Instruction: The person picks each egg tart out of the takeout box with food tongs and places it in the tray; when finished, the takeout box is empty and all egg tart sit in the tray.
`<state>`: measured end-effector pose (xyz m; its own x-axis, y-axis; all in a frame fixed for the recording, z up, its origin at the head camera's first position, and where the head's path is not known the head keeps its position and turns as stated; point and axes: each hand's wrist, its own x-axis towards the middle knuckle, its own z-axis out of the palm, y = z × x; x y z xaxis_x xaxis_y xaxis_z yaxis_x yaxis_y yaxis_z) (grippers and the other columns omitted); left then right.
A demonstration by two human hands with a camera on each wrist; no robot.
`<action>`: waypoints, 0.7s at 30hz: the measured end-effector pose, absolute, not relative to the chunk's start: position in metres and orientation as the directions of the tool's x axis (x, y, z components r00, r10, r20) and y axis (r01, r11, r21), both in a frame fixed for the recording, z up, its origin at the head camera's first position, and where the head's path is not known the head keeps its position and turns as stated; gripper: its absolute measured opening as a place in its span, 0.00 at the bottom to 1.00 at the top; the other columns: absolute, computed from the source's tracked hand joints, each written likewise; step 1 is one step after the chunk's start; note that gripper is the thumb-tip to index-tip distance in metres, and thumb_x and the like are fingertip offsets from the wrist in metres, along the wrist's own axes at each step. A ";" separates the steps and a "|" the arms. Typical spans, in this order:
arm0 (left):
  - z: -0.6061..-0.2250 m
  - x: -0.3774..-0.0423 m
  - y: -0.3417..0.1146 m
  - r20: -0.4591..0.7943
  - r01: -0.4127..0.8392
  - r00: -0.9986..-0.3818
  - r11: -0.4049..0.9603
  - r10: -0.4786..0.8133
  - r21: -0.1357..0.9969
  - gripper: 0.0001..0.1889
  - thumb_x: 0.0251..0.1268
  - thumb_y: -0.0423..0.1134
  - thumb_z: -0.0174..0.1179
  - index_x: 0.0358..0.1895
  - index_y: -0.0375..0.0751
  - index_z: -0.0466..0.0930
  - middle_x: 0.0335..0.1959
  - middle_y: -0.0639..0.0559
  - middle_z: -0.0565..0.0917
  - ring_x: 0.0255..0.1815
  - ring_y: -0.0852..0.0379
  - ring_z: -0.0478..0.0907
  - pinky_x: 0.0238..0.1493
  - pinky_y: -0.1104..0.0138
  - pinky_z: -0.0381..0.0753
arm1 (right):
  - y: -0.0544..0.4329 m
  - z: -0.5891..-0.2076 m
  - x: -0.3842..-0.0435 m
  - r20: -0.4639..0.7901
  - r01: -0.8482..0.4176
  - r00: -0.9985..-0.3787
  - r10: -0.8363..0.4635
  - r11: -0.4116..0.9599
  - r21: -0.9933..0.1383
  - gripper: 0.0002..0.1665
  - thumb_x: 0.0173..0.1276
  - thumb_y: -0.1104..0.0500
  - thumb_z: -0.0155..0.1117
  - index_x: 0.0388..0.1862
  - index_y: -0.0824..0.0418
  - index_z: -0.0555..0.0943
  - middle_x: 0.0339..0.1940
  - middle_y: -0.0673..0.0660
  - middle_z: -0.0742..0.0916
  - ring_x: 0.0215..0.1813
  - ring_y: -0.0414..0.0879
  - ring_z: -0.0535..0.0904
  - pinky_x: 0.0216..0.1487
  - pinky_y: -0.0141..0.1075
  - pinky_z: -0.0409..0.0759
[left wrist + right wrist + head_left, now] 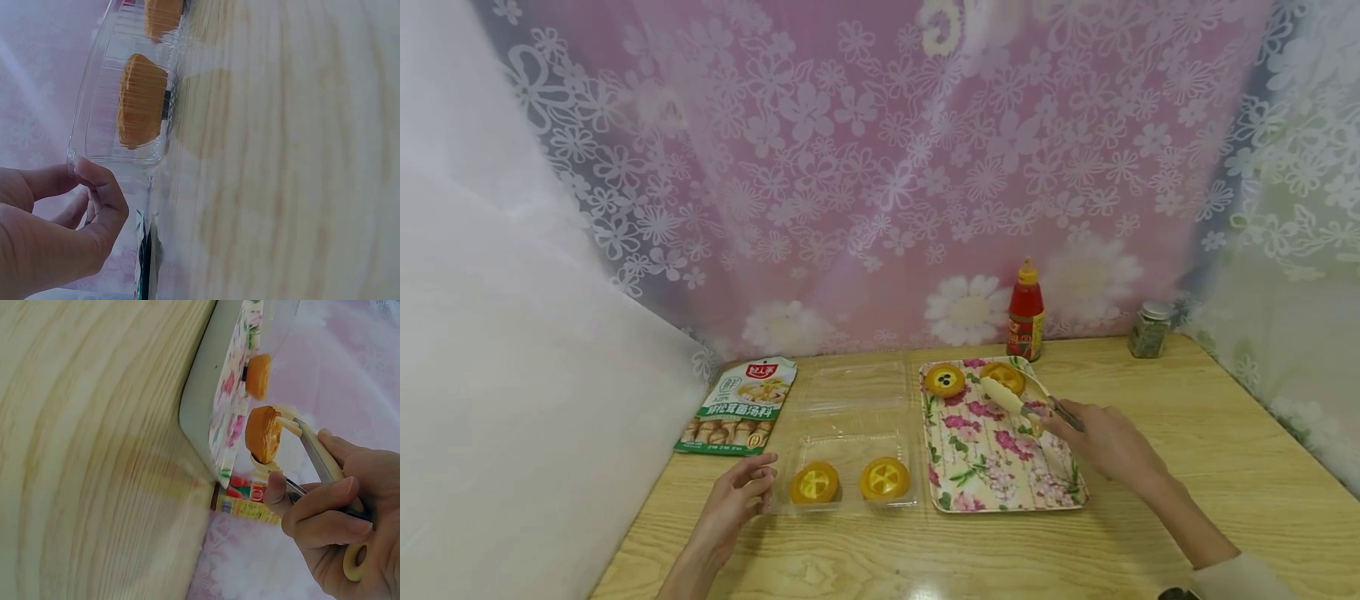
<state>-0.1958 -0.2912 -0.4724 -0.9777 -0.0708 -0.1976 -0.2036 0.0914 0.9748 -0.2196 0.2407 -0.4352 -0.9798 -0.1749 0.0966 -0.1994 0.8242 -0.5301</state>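
Note:
My left hand point(736, 502) is at the left side of a clear plastic box point(853, 443). In the left wrist view, thumb and finger pinch the box's rim point(73, 157). Two egg tarts, a left one point(815, 482) and a right one point(884, 479), sit inside the box. My right hand point(1108, 443) grips cream-tipped tongs point(1002, 396) over the flowered tray point(977, 454). Between the tongs' tips is an egg tart point(262, 433) at the tray's far right; whether it touches the tray I cannot tell. Another tart point(944, 381), dark dots on top, sits at the tray's far left.
The box's open lid point(856, 383) lies behind it. A green and white food packet point(737, 408) is on the left. Behind the tray stands a red sauce bottle point(1026, 315) with a yellow cap. A small glass jar point(1148, 331) is at the back right, near the curtain point(895, 175).

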 end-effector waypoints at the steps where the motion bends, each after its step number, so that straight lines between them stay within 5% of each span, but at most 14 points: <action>1: -0.473 -0.196 -0.291 -0.197 -0.203 -0.978 0.091 -0.071 0.975 0.21 0.80 0.34 0.56 0.71 0.36 0.74 0.51 0.44 0.78 0.33 0.53 0.71 0.36 0.60 0.75 | 0.242 -0.435 -0.220 0.095 -0.196 -0.980 -0.172 0.824 -0.531 0.46 0.82 0.37 0.54 0.74 0.77 0.68 0.09 0.47 0.68 0.11 0.39 0.58 0.13 0.34 0.61; 21: -0.474 -0.196 -0.291 -0.192 -0.200 -0.978 0.107 -0.077 0.974 0.21 0.80 0.34 0.57 0.71 0.37 0.74 0.51 0.44 0.79 0.34 0.53 0.71 0.36 0.59 0.76 | 0.243 -0.440 -0.235 0.092 -0.215 -0.976 -0.195 0.836 -0.506 0.43 0.83 0.40 0.54 0.70 0.80 0.71 0.10 0.51 0.73 0.09 0.42 0.67 0.13 0.36 0.64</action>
